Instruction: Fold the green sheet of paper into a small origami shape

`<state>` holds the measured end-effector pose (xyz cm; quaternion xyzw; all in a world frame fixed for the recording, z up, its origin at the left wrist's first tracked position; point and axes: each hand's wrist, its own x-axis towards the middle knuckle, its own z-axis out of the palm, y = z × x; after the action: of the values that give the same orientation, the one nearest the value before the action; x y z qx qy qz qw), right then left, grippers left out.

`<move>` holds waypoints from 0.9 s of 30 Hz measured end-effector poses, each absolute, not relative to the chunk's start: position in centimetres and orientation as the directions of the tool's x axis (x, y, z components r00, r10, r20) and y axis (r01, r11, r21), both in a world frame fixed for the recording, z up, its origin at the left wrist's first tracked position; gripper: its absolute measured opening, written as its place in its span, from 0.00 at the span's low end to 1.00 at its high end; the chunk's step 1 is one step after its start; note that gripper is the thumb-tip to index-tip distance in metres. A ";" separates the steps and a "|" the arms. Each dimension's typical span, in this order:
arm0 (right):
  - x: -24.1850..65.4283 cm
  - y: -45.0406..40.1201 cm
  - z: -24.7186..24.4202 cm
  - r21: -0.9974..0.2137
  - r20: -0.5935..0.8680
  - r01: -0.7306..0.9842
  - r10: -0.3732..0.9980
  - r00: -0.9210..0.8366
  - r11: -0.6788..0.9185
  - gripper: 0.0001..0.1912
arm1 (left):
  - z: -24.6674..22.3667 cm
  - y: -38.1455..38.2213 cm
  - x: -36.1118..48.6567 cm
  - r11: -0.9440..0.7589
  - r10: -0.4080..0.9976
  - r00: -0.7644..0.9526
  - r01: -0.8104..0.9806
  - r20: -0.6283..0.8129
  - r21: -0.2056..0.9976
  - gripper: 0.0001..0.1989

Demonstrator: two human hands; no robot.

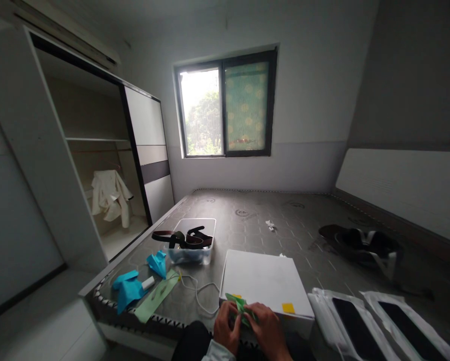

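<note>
- We hold the folded green paper (240, 304) between both hands, at the near edge of the white box (264, 281).
- Our left hand (227, 325) has its thumb and fingertips closed on the paper's left side; we cannot tell how its hidden fingers lie.
- Our right hand (267, 328) pinches the right side with thumb and forefinger, its other fingers close together.
- The box lies just past our hands, from twelve to one o'clock, with a yellow square (288, 308) on its near edge at one to two o'clock.
- At eleven o'clock we have a clear plastic container (191, 256), with dark belts (187, 238) lying in it and over its rim.
- Toward ten o'clock lie two pieces of crumpled blue paper (130, 292), a small white block (148, 283) and a flat green strip (157, 297); a white cable (206, 285) curls between the strip and the box.
- At three o'clock are white packets with black panels (356, 328), and at two o'clock, farther out, a dark strapped item (371, 245).
- All of these rest on the brown mattress (243, 225); a small white scrap (270, 226) lies on it near twelve to one o'clock.
- Beyond it we see a window (225, 108) at twelve o'clock and an open wardrobe (149, 120) at ten to eleven, a cream garment (110, 193) hanging inside.
</note>
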<state>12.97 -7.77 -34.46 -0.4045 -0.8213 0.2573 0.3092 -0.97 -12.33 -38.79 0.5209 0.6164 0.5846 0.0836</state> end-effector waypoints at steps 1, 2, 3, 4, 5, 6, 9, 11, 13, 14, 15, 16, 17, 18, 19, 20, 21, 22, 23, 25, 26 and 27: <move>13.0 -7.8 -34.4 -0.685 0.294 0.499 0.829 -0.476 0.530 0.09 | -38.8 -12.3 -0.7 -0.233 0.737 -0.450 0.533 0.505 0.813 0.19; 13.0 -7.8 -34.3 -0.699 0.286 0.493 0.834 -0.471 0.518 0.10 | -38.8 -12.3 -0.5 -0.239 0.737 -0.455 0.517 0.500 0.822 0.19; 13.0 -7.8 -34.3 -0.712 0.275 0.489 0.840 -0.467 0.505 0.10 | -38.9 -12.4 -0.2 -0.247 0.742 -0.457 0.493 0.490 0.834 0.20; 13.0 -7.8 -34.3 -0.725 0.264 0.485 0.848 -0.460 0.489 0.11 | -39.0 -12.4 0.0 -0.257 0.752 -0.458 0.459 0.474 0.851 0.20; 13.0 -7.8 -34.3 -0.737 0.256 0.482 0.855 -0.450 0.474 0.11 | -39.0 -12.4 0.2 -0.264 0.759 -0.466 0.416 0.454 0.870 0.20; 13.1 -7.7 -34.4 -0.747 0.251 0.480 0.863 -0.438 0.460 0.11 | -39.1 -12.5 0.3 -0.267 0.763 -0.482 0.370 0.430 0.890 0.20; 13.1 -7.4 -34.9 -0.767 0.263 0.468 0.881 -0.394 0.439 0.11 | -39.0 -12.7 0.3 -0.225 0.754 -0.568 0.251 0.332 0.941 0.21; 13.2 -7.2 -35.2 -0.767 0.280 0.461 0.879 -0.385 0.446 0.10 | -38.8 -12.9 0.1 -0.174 0.734 -0.625 0.207 0.267 0.963 0.22; 13.1 -7.1 -35.4 -0.757 0.291 0.466 0.875 -0.387 0.458 0.10 | -38.7 -13.0 -0.1 -0.134 0.715 -0.663 0.179 0.220 0.975 0.22; 13.1 -7.2 -35.4 -0.750 0.293 0.473 0.873 -0.390 0.463 0.10 | -38.7 -13.0 -0.1 -0.126 0.709 -0.673 0.171 0.209 0.977 0.22; 13.1 -7.2 -35.5 -0.743 0.292 0.480 0.871 -0.395 0.466 0.10 | -38.7 -13.0 -0.1 -0.122 0.705 -0.680 0.164 0.202 0.979 0.22; 13.1 -7.2 -35.5 -0.739 0.290 0.484 0.870 -0.399 0.468 0.10 | -38.7 -13.0 -0.1 -0.121 0.701 -0.685 0.160 0.198 0.980 0.23; 13.1 -7.2 -35.5 -0.738 0.286 0.485 0.869 -0.404 0.468 0.10 | -38.8 -13.0 0.0 -0.122 0.696 -0.691 0.156 0.197 0.980 0.23; 13.0 -7.3 -35.5 -0.740 0.277 0.485 0.868 -0.411 0.466 0.10 | -38.9 -13.0 0.2 -0.127 0.689 -0.697 0.152 0.198 0.980 0.23; 13.0 -7.3 -35.4 -0.744 0.264 0.483 0.867 -0.423 0.462 0.10 | -39.0 -12.9 0.3 -0.134 0.680 -0.705 0.149 0.201 0.980 0.23; 13.0 -7.3 -35.4 -0.748 0.250 0.480 0.865 -0.435 0.458 0.10 | -39.1 -12.9 0.5 -0.145 0.673 -0.710 0.147 0.207 0.978 0.24; 13.0 -7.3 -35.4 -0.751 0.237 0.479 0.863 -0.446 0.454 0.11 | -39.2 -12.9 0.6 -0.157 0.668 -0.713 0.147 0.215 0.977 0.24; 13.0 -7.4 -35.3 -0.753 0.226 0.478 0.860 -0.458 0.453 0.13 | -39.3 -12.9 0.7 -0.166 0.667 -0.712 0.148 0.221 0.975 0.24; 13.0 -7.4 -35.2 -0.754 0.219 0.475 0.855 -0.469 0.454 0.15 | -39.3 -12.9 0.7 -0.172 0.672 -0.706 0.147 0.225 0.974 0.25; 13.0 -7.5 -35.1 -0.757 0.218 0.466 0.849 -0.481 0.458 0.20 | -39.3 -12.9 0.7 -0.171 0.691 -0.687 0.145 0.224 0.974 0.25; 13.0 -7.5 -34.9 -0.759 0.218 0.461 0.846 -0.486 0.460 0.22 | -39.2 -13.0 0.7 -0.167 0.699 -0.680 0.144 0.220 0.975 0.25; 13.0 -7.6 -34.8 -0.762 0.219 0.455 0.844 -0.489 0.461 0.23 | -39.2 -13.0 0.7 -0.164 0.704 -0.676 0.144 0.218 0.976 0.25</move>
<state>12.96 -7.59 -34.82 -0.4060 -0.8000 0.3234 0.3010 0.66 -13.02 -39.17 0.3461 0.6129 0.6798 0.2061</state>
